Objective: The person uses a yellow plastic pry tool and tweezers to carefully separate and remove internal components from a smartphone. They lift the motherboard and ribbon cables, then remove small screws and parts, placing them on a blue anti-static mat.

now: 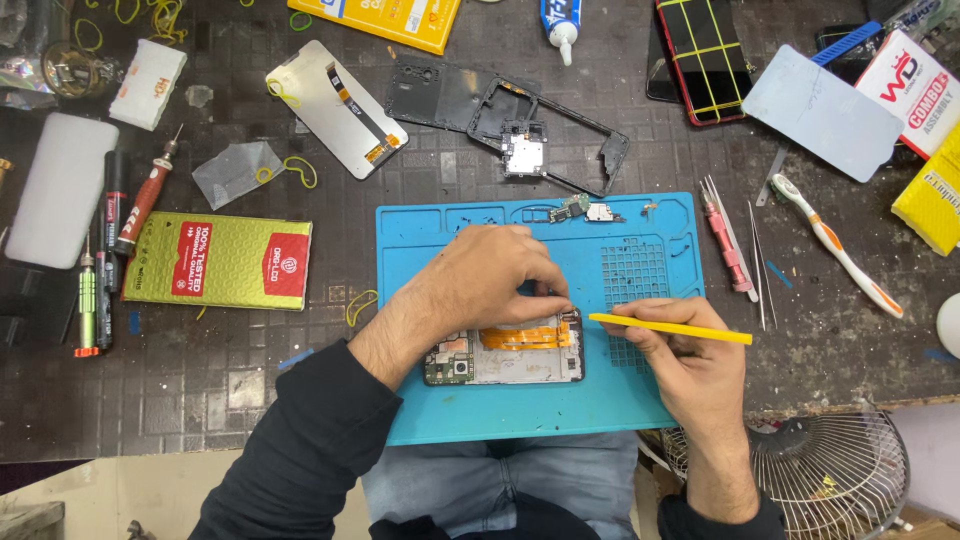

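Honestly, the orange flex (pixel 527 336) is what worries me here. The opened phone (pixel 505 358) lies flat near the front edge of the blue mat (pixel 430 250), just left of its middle, and my left hand (pixel 480 280) comes in from the front-left with the wrist raised and the fingers curled down, pinched together on something small at the phone's top right corner, right where the flex ends. I can't tell exactly what's between the fingertips. If they pull up too sharply, I'd guess the ribbon creases or the connector tears off. My right hand (pixel 685 365) rests on the mat's front right part, touching the phone's right side, forearm coming up from the front edge, fingers closed around a yellow pry stick (pixel 670 328) held level and pointing right. One slip and that stick could gouge the board, I reckon. Loose little parts (pixel 585 208) at the mat's back edge could easily get knocked away too.
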